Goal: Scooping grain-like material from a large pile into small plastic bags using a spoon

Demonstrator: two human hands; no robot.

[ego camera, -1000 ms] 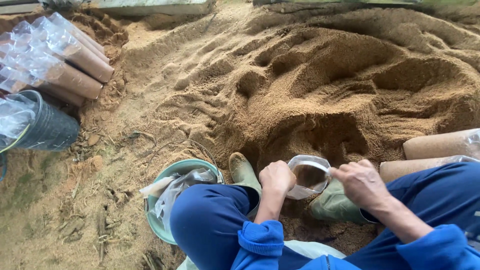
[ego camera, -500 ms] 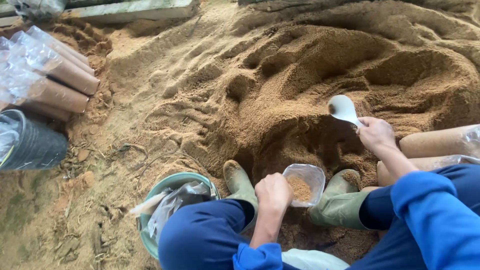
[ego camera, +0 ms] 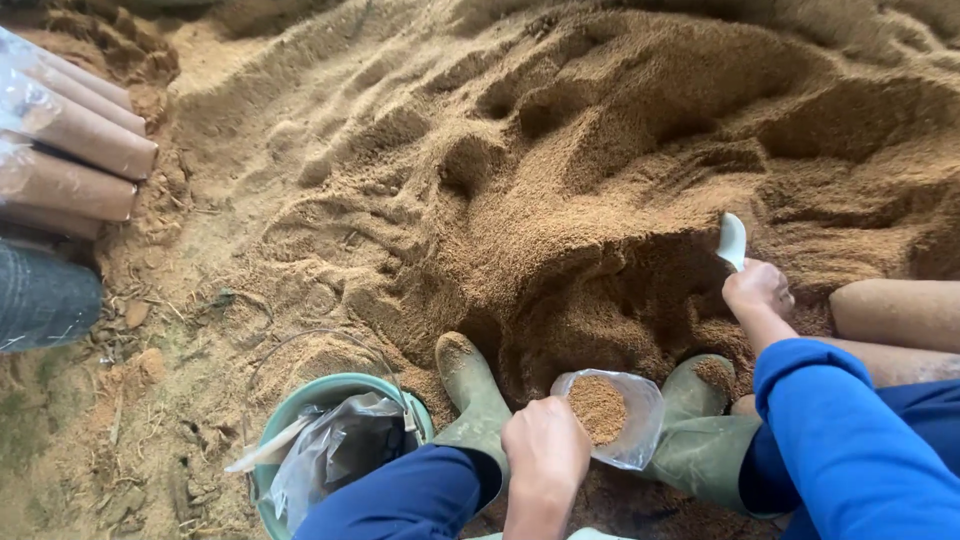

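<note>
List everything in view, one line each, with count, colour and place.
sawdust heap: one, tan, fills the upper middle and right.
clear bag: one, part-filled, lower centre.
scoop: one, white, right.
filled tubes: several, brown in clear wrap, upper left.
filled tubes on the right: two, brown, right edge.
bucket: one, teal, holding plastic, lower left.
rubber boots: two, green, bottom.
left hand: holds the clear bag.
right hand: holds the scoop.
</note>
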